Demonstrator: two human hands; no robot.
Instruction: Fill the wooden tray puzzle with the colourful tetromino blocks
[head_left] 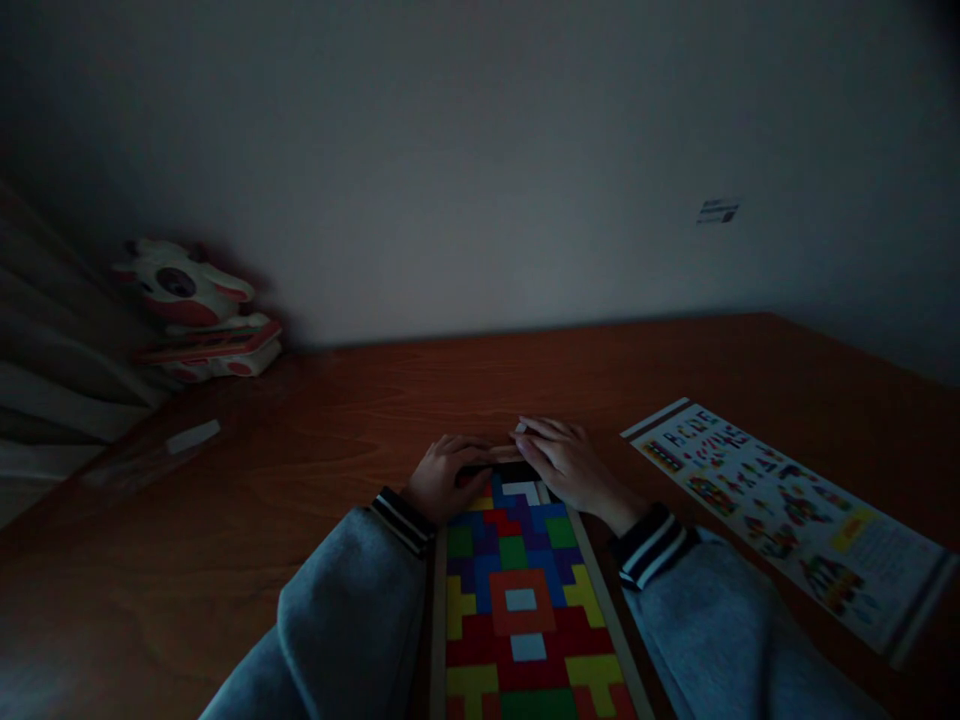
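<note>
A long wooden puzzle tray [442, 640] lies on the table in front of me, filled with coloured block pieces in red, yellow, green, blue, purple and white. At its far left corner, my left hand [450, 478] grips the frame, fingers over the far rim and thumb on the inner side. My right hand [568, 468] rests over the far right corner, its fingers closed on a small white puzzle piece [520, 429] just beyond the rim. Between the hands, a dark strip of the tray base [516, 472] shows beside a white piece [523, 491].
A printed instruction sheet [795, 520] lies on the right of the brown table [360, 410]. A cow-shaped toy [202, 310] stands at the back left near a curtain [52, 400]. In front of it is a clear plastic bag with a white label [193, 437].
</note>
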